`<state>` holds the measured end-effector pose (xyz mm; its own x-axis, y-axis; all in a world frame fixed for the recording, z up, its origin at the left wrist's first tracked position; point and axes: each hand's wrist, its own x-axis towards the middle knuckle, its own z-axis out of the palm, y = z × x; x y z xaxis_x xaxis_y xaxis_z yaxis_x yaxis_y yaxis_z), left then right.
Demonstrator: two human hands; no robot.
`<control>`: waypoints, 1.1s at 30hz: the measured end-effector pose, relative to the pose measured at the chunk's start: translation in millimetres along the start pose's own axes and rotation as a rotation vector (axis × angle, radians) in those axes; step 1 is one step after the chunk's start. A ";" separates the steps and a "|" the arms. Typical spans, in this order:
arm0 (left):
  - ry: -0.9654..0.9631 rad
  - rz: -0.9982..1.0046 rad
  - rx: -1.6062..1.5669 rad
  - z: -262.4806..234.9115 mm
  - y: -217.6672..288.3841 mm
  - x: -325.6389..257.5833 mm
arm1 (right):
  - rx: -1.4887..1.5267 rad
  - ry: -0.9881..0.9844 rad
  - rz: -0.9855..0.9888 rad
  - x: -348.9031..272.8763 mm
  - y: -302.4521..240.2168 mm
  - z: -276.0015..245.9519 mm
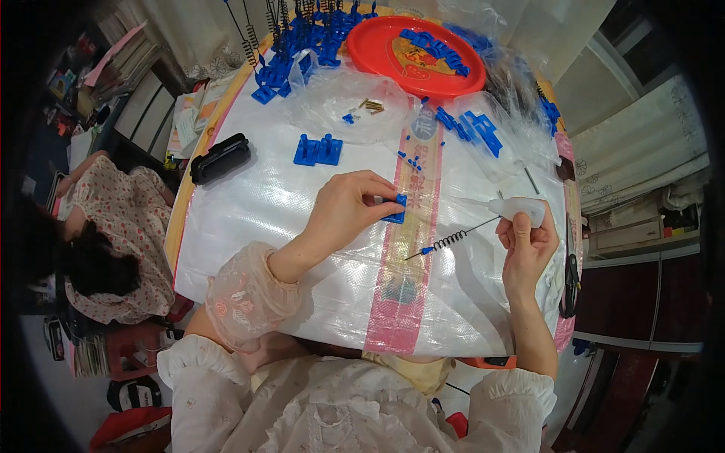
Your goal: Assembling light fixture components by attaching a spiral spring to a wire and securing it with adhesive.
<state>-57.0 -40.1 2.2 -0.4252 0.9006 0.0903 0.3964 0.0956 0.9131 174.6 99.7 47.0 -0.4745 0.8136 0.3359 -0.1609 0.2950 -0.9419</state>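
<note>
My left hand (pixel 353 204) pinches a small blue plastic base (pixel 395 210) between thumb and fingers, just above the sheet. In my right hand (pixel 526 245) is a small white squeeze bottle (pixel 521 209), its thin nozzle pointing left toward the blue base. A thin black rod with a coil spring (pixel 451 239) and a blue piece near its lower end slants down from the right fingers; whether they grip it too, I cannot tell. Beyond my left hand stand two blue bases with posts (pixel 317 150), side by side.
A white sheet (pixel 249 226) covers the table. Farther back are a red plate (pixel 366 57) with blue parts, clear plastic bags (pixel 325 102), brass pieces (pixel 371 105) and heaped blue spring assemblies (pixel 325 49). A black case (pixel 220 158) lies left, scissors (pixel 570 287) right. Another person (pixel 121 234) is at left.
</note>
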 end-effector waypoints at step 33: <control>-0.002 0.000 0.021 -1.0 1.6 0.3 | 0.012 -0.018 0.019 2.0 -2.5 -0.2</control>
<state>-57.3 -40.0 4.1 -0.4240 0.9013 0.0892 0.4128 0.1046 0.9048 174.2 100.7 50.0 -0.4934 0.8096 0.3178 -0.1619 0.2736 -0.9481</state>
